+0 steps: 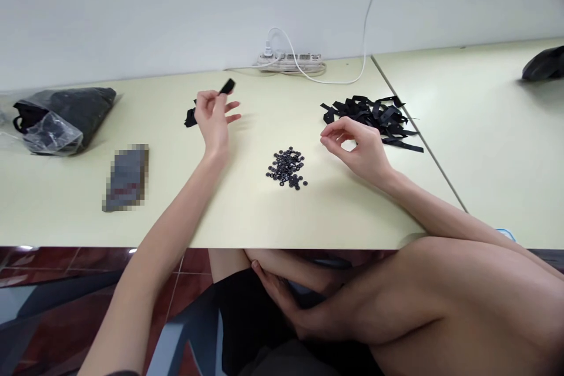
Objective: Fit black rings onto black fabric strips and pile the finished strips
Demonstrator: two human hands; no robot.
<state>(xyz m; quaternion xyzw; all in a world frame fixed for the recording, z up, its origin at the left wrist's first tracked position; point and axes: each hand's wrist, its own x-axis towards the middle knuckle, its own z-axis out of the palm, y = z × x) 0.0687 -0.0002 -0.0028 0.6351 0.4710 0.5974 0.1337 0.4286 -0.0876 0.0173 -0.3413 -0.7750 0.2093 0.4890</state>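
My left hand [212,117] pinches a short black fabric strip [228,86] between thumb and forefinger, its other fingers stretched out. Behind that hand, partly hidden, a small group of black strips [190,118] lies on the table. My right hand [356,144] is closed in a pinch at the near left edge of a larger pile of black fabric strips [374,114]; anything between its fingertips is too small to make out. Between both hands is a heap of small round black pieces with center holes, like snap buttons [287,165].
A dark plastic bag [88,114] with black material sits at the left, a blurred-out flat object [127,178] nearer me. Against the wall lies a power strip [291,61] with a white cable [365,29]. A seam [423,135] crosses the tabletop; a dark object [544,64] rests far right.
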